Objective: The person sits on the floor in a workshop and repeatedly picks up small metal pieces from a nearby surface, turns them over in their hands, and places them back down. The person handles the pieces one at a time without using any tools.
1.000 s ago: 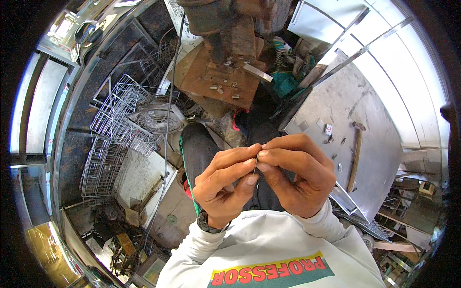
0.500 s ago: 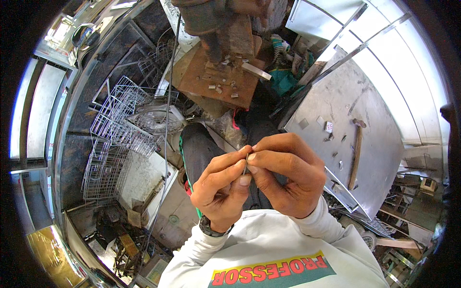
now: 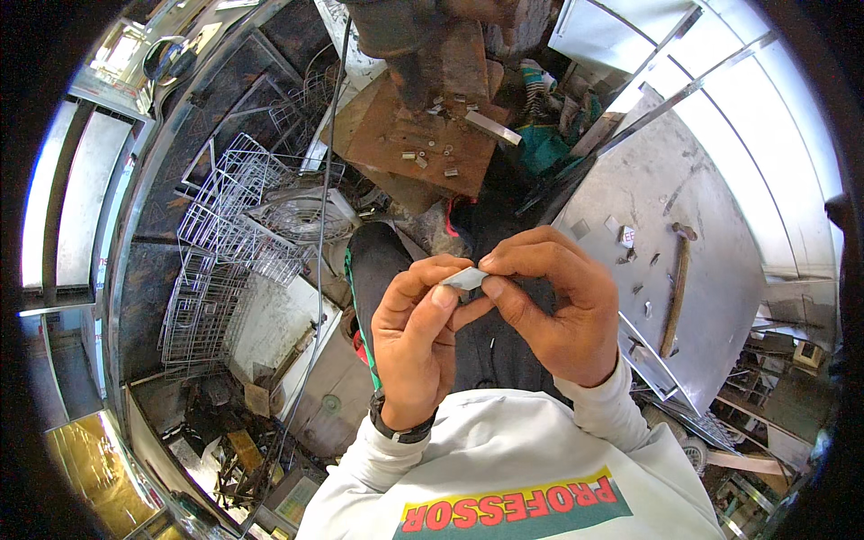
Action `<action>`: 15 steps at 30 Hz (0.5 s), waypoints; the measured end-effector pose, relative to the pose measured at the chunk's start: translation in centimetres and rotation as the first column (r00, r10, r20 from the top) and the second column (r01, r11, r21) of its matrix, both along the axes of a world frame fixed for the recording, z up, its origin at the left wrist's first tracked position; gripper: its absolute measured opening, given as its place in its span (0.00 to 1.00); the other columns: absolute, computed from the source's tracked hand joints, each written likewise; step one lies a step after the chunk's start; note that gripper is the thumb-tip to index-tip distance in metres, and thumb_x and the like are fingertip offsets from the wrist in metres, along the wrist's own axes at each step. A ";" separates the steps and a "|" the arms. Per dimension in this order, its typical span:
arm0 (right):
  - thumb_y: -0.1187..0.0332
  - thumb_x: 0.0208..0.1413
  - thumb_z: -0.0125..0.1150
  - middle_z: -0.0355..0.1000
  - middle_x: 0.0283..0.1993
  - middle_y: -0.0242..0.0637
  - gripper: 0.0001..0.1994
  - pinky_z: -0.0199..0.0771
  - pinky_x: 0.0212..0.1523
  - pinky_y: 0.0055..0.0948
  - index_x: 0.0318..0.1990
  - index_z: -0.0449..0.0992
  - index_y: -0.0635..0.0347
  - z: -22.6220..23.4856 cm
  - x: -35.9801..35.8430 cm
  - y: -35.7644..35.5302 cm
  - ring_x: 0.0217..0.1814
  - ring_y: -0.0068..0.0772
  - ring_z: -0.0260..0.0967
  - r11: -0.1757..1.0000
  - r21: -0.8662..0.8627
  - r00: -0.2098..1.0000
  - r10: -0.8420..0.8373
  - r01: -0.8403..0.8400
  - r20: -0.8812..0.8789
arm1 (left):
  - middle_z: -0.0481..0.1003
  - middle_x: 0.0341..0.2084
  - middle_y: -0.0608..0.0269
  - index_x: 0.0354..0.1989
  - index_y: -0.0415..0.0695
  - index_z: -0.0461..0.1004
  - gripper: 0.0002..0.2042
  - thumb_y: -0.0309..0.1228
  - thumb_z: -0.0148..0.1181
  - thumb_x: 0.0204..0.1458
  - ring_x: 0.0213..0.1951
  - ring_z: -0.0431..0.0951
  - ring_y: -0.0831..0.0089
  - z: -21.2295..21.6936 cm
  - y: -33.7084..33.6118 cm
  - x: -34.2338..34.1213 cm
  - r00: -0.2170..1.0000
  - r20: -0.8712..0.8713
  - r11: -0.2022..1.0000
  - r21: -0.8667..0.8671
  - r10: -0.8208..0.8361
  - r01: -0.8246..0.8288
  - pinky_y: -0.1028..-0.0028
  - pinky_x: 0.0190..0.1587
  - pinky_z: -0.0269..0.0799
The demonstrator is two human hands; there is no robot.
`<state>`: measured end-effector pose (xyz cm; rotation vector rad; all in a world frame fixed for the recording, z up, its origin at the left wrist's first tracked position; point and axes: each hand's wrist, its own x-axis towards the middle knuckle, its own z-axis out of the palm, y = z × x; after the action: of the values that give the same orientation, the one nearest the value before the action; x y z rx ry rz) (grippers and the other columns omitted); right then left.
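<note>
A small, flat, light-grey piece (image 3: 464, 278), likely sheet metal, is pinched between my two hands above my lap. My left hand (image 3: 416, 328) grips its left end between thumb and fingers, with the thumb on top. On its right end, the thumb and fingertips of my right hand (image 3: 562, 306) are closed. The piece's broad face is turned up toward me. Its underside is hidden by my fingers.
Ahead stands a rusty metal plate (image 3: 432, 135) with several small metal bits and a pale bar (image 3: 493, 128). At right, a hammer (image 3: 677, 288) lies on a metal sheet (image 3: 711, 207). White wire racks (image 3: 238, 207) stand left; a cable (image 3: 324, 198) hangs before them.
The small piece has turned from edge-on to showing its flat face. My left hand has rolled, bringing its thumb on top, and my right fingers have shifted to the piece's right end.
</note>
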<state>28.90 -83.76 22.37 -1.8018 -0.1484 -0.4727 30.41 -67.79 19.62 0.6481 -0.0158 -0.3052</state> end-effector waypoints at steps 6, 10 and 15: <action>0.83 0.51 0.70 0.77 0.40 0.40 0.12 0.78 0.37 0.30 0.42 0.82 0.57 2.3 0.4 -1.8 0.38 0.35 0.78 0.908 -0.406 0.985 0.153 -0.108 0.080 | 0.78 0.48 0.49 0.48 0.33 0.75 0.10 0.25 0.63 0.61 0.48 0.83 0.64 -0.3 1.7 0.5 0.977 -0.017 0.970 0.117 -0.214 0.215 0.65 0.52 0.81; 0.82 0.49 0.71 0.77 0.41 0.40 0.12 0.78 0.37 0.29 0.40 0.82 0.56 2.7 0.2 -1.1 0.37 0.33 0.78 0.909 -0.401 0.976 0.180 -0.117 0.123 | 0.81 0.43 0.52 0.49 0.33 0.75 0.12 0.22 0.66 0.59 0.46 0.83 0.67 -0.2 2.4 0.6 0.962 -0.003 0.952 0.140 -0.275 0.272 0.67 0.52 0.81; 0.79 0.45 0.73 0.76 0.42 0.36 0.13 0.75 0.38 0.32 0.40 0.82 0.57 1.6 -1.0 0.0 0.39 0.38 0.75 0.974 -0.222 0.989 -0.010 0.043 0.148 | 0.80 0.48 0.49 0.58 0.31 0.73 0.20 0.21 0.67 0.58 0.50 0.82 0.66 0.8 1.8 0.1 0.969 0.018 0.969 0.046 -0.245 0.244 0.67 0.56 0.80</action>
<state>27.91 -83.77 23.97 -1.9918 -0.2899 -0.6281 30.49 -65.95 20.39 0.6944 -0.1127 -0.5377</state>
